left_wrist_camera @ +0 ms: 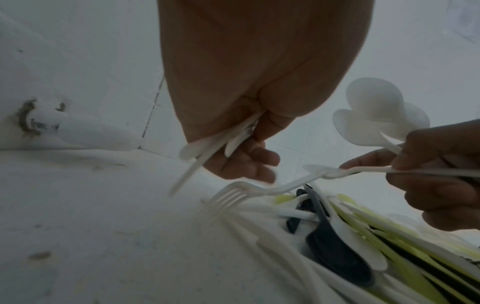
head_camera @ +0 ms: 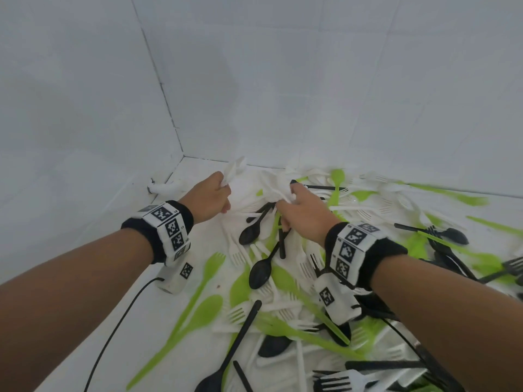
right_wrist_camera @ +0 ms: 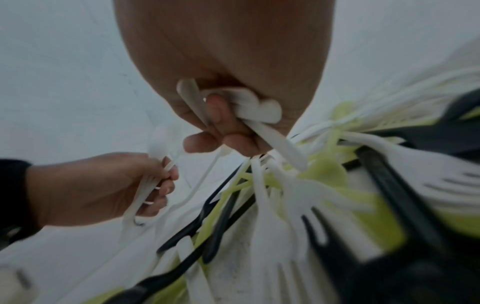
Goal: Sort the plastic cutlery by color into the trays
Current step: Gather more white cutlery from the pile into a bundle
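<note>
Mostly thin glossy plastic: white, lime & black forks/spoons in a loose pile (head_camera: 285, 301) on a white tiled floor (head_camera: 119, 278), w/ tiled walls (head_camera: 85, 94) meeting in the corner. Left hand (head_camera: 208, 198) fists a bunch of white spoons (head_camera: 235, 168), bowls sticking up past the knuckles. Right hand (head_camera: 304, 213) grips more white cutlery (right_wrist_camera: 259, 115) just above the pile, handles jutting down below the fist. No trays seen.

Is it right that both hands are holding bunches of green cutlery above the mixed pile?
Not quite: the colour is wrong. The left hand and right hand both hold white cutlery, not green, above the mixed pile. Both wrist views show it.
</note>
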Demonstrator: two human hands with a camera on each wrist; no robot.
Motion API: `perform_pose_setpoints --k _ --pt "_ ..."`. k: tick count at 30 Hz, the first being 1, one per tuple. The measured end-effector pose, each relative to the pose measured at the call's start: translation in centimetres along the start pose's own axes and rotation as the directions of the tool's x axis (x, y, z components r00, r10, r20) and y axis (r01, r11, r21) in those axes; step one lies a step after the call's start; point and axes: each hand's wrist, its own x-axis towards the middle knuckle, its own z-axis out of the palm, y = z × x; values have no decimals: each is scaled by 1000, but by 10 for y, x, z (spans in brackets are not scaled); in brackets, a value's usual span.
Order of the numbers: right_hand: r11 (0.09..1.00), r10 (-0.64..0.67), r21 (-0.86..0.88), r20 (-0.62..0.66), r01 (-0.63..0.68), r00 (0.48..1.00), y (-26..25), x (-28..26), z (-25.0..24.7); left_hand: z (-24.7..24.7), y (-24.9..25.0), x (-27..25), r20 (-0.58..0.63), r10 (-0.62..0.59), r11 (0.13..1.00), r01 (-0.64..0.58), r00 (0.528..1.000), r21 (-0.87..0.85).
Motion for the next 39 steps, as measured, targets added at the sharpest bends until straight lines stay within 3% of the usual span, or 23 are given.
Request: perform_pose_setpoints --k 3,10,12,14,17,22,24,27,29,32,35,39 --pt "984 31 174 -29 -25 999 5 -5 -14 6 6 0 -25 16 998 -17 1000 -54" --pt "903 231 394 -116 -169 966 34 1 -54 31 30 -1 -24 97 993 -94 995 76" --pt "902 273 383 -153 -198 950 43 2 -68 38 37 3 2 116 989 -115 993 95" --pt "946 233 273 -192 -176 953 52 2 -78 44 40 6 32 153 975 -156 988 160" --pt "990 141 30 -193 -137 971 63 -2 -83 50 42 6 119 233 891 -261 965 373" --pt "981 34 -187 -113 -55 993 63 -6 -72 54 40 -3 307 265 749 -396 914 531" --pt "989 53 -134 -110 -67 993 63 -4 -64 58 35 -3 306 261 695 -398 916 598" --pt "979 129 173 -91 -112 988 61 -2 -56 60 31 -1 296 248 618 -386 922 685" --pt "953 146 275 -44 -128 988 58 -3 -55 58 30 2 301 248 563 -390 921 729" --pt "953 131 282 -52 -111 990 56 -4 -57 57 31 4 299 291 479 -409 909 776" --pt "951 165 278 -84 -135 983 57 -3 -61 56 35 5 304 337 460 -438 891 773" --pt "970 157 208 -154 -124 975 63 -6 -75 56 42 4 388 426 372 -549 817 748"
